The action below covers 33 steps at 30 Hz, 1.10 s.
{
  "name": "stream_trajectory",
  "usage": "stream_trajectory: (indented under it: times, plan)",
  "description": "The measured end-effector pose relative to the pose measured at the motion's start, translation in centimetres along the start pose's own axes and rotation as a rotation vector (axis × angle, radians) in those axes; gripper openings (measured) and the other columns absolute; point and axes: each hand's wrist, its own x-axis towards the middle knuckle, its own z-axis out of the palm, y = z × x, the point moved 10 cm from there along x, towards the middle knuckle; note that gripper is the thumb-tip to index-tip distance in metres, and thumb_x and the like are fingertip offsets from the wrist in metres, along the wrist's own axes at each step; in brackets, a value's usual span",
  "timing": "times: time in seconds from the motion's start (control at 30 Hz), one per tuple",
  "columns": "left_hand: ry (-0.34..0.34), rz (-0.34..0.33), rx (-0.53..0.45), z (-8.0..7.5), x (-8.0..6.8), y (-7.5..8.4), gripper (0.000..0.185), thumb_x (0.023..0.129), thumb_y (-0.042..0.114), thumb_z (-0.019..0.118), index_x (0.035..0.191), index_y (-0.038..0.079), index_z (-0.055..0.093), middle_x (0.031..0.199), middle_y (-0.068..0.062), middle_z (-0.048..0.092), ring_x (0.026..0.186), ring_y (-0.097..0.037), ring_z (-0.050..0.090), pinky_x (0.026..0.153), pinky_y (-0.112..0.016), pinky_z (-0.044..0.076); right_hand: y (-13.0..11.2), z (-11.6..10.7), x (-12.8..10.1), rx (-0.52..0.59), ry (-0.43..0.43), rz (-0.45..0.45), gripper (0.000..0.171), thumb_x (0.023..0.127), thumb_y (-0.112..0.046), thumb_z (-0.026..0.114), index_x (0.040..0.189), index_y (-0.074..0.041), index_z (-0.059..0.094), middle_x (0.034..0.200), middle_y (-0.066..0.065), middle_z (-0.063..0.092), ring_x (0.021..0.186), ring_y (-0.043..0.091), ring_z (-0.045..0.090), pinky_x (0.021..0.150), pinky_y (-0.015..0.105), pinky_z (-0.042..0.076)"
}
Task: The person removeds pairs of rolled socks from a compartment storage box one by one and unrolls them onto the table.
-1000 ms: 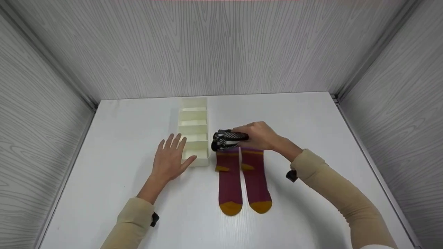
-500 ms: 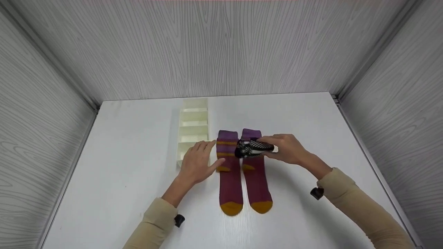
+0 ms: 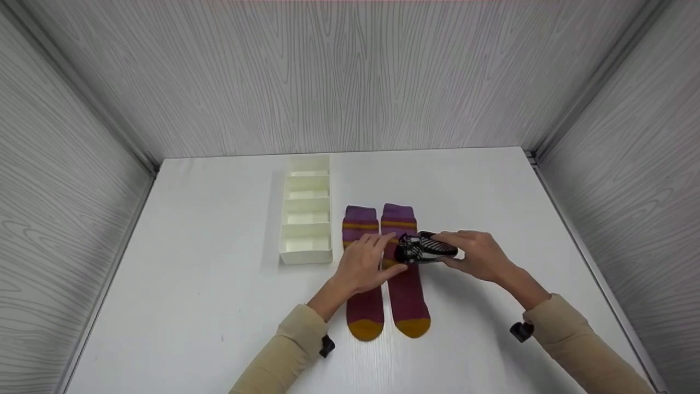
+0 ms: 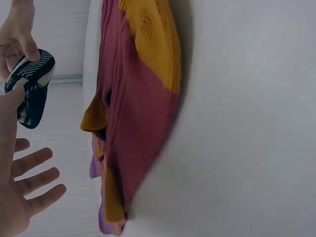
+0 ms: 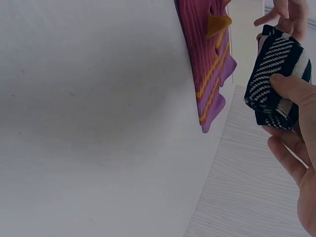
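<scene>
The right hand [image 3: 481, 256] holds a rolled black-and-white striped sock bundle [image 3: 425, 249] — fingers and thumb curled round it — just above the middle of the white bench [image 3: 191, 284]. The left hand [image 3: 365, 262] has its grip wide, fingers spread, with the thumb tip touching the bundle's near end. Under both hands two maroon socks [image 3: 404, 290] with mustard toes lie flat, side by side. A cream divided organizer [image 3: 306, 210] sits just beside them — toward the bench's far left edge.
</scene>
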Motion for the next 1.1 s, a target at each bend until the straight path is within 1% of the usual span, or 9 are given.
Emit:
stream_trajectory:
  times: [0.07, 0.23, 0.33, 0.5, 0.7, 0.83, 0.9, 1.0, 1.1]
  plan:
    - [-0.006, 0.008, -0.032, 0.6, 0.5, 0.7, 0.079, 0.095, 0.07, 0.06, 0.152, 0.016, 0.053, 0.139, -0.007, 0.068, 0.127, -0.025, 0.066, 0.104, -0.04, 0.059, -0.2, -0.1, -0.5, -0.015, 0.009, -0.01, 0.056, 0.07, -0.012, 0.098, 0.121, -0.013, 0.075, 0.104, 0.009, 0.083, 0.086, 0.022, 0.079, 0.071, 0.037, 0.065]
    - [0.024, 0.061, -0.064, 1.1, 1.5, 2.6, 0.077, 0.091, 0.061, 0.073, 0.149, 0.014, 0.055, 0.133, -0.006, 0.07, 0.119, -0.024, 0.068, 0.101, -0.037, 0.06, -0.4, -0.3, -1.5, -0.025, 0.021, -0.02, 0.056, 0.069, -0.011, 0.098, 0.12, -0.012, 0.076, 0.104, 0.01, 0.082, 0.085, 0.022, 0.079, 0.07, 0.037, 0.065]
    - [0.041, 0.084, -0.055, 1.4, 1.9, 3.5, 0.077, 0.089, 0.056, 0.078, 0.148, 0.013, 0.055, 0.13, -0.006, 0.071, 0.116, -0.022, 0.069, 0.1, -0.035, 0.06, -0.3, -0.5, -1.9, -0.025, 0.03, -0.017, 0.055, 0.069, -0.01, 0.098, 0.119, -0.012, 0.076, 0.101, 0.009, 0.082, 0.083, 0.022, 0.079, 0.068, 0.036, 0.064]
    - [0.066, 0.114, -0.019, 1.6, 2.1, 4.7, 0.075, 0.089, 0.058, 0.078, 0.147, 0.015, 0.056, 0.127, -0.005, 0.071, 0.112, -0.021, 0.069, 0.098, -0.033, 0.06, -0.4, -0.5, -2.3, -0.019, 0.03, -0.017, 0.055, 0.069, -0.01, 0.098, 0.119, -0.011, 0.076, 0.1, 0.01, 0.082, 0.083, 0.022, 0.079, 0.069, 0.036, 0.065]
    - [0.081, 0.126, -0.019, 1.8, 2.2, 5.4, 0.061, 0.092, 0.057, 0.074, 0.137, 0.017, 0.063, 0.12, -0.002, 0.072, 0.106, -0.017, 0.07, 0.092, -0.031, 0.062, -0.6, -0.1, -2.7, -0.022, 0.026, -0.011, 0.055, 0.068, -0.009, 0.098, 0.119, -0.009, 0.076, 0.103, 0.011, 0.082, 0.087, 0.024, 0.08, 0.073, 0.037, 0.065]
    - [0.094, 0.118, -0.05, 1.6, 2.2, 5.5, 0.052, 0.091, 0.048, 0.078, 0.13, 0.015, 0.067, 0.117, -0.001, 0.074, 0.104, -0.016, 0.072, 0.092, -0.03, 0.062, -0.8, -0.1, -2.9, -0.035, 0.036, -0.019, 0.057, 0.068, -0.009, 0.098, 0.121, -0.008, 0.076, 0.106, 0.013, 0.081, 0.091, 0.026, 0.08, 0.075, 0.038, 0.066]
    - [0.11, 0.117, -0.071, 1.4, 2.2, 5.5, 0.049, 0.09, 0.044, 0.081, 0.127, 0.015, 0.068, 0.116, -0.001, 0.075, 0.104, -0.015, 0.072, 0.094, -0.03, 0.062, -0.8, -0.1, -3.0, -0.023, 0.04, -0.018, 0.058, 0.068, -0.009, 0.098, 0.122, -0.008, 0.076, 0.108, 0.013, 0.081, 0.094, 0.027, 0.079, 0.076, 0.039, 0.065]
    - [0.135, 0.12, -0.108, 1.2, 2.2, 5.5, 0.046, 0.088, 0.039, 0.083, 0.125, 0.015, 0.069, 0.116, -0.001, 0.076, 0.105, -0.016, 0.072, 0.099, -0.031, 0.06, -0.3, -0.4, -3.2, 0.042, 0.023, 0.029, 0.056, 0.072, -0.011, 0.097, 0.123, -0.01, 0.076, 0.111, 0.009, 0.08, 0.098, 0.023, 0.078, 0.078, 0.038, 0.065]
    - [0.15, 0.134, -0.124, 1.1, 2.0, 5.8, 0.045, 0.088, 0.036, 0.084, 0.124, 0.015, 0.07, 0.116, 0.0, 0.076, 0.105, -0.017, 0.071, 0.103, -0.033, 0.058, 0.9, -0.6, -3.6, 0.155, -0.013, 0.138, 0.051, 0.077, -0.014, 0.094, 0.124, -0.012, 0.076, 0.116, 0.005, 0.079, 0.102, 0.021, 0.076, 0.079, 0.038, 0.065]
